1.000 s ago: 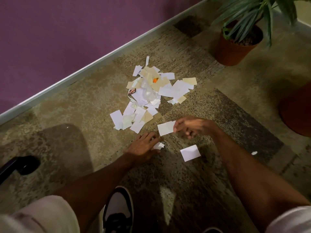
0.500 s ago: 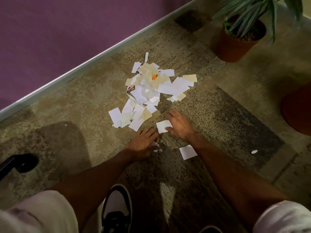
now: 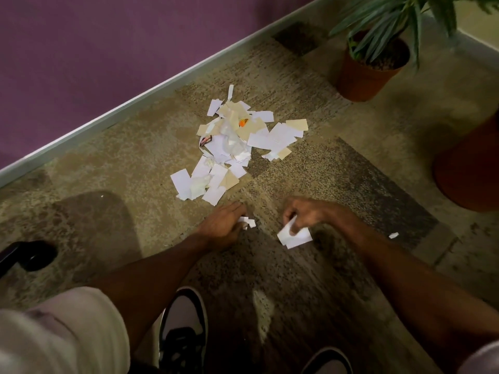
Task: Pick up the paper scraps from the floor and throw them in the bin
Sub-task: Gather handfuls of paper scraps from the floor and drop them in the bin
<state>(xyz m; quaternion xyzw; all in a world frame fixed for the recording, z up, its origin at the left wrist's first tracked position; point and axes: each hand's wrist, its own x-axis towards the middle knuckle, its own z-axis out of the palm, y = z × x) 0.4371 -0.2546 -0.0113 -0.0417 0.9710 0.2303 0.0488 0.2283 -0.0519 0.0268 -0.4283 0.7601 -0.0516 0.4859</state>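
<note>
Left hand: the left hand (image 3: 222, 225) is resting low on the carpet (image 3: 337, 168), and its fingers are curling round some small scraps (image 3: 247, 222) at their tips.
Right hand: the right hand (image 3: 305, 214) is hanging just above the carpet, and its fingers and thumb are pinching two white scraps (image 3: 294, 236) that are sticking out below it.
Paper pile: the big paper pile (image 3: 237, 141) is lying on the carpet, a little way past both hands and nearer the wall. White and tan bits are lying all mixed up on top of each other.
Orange bit: a tiny orange bit (image 3: 243, 122) is peeking out near the top of the pile.
Writing: one printed scrap (image 3: 206, 140) with red and dark marks is lying at the left edge of the pile. Its words are looking too blurry to read.
Lone scrap: one little white scrap (image 3: 393, 235) is lying by itself, off to the right of the right hand.
Wall: a purple wall (image 3: 94, 49) with a pale strip (image 3: 135, 101) along its bottom is running across the top left.
Plants: a leafy plant in a brown pot (image 3: 361, 74) is standing at the top right, and another round pot (image 3: 469, 168) is showing at the right edge.
Shoes: a black and white shoe (image 3: 183, 327) is standing between the arms, and the tip of a second shoe (image 3: 326, 360) is showing at the bottom.
Black thing: a dark thing (image 3: 27, 255) is sitting at the left edge. It is hard to tell what it is.
</note>
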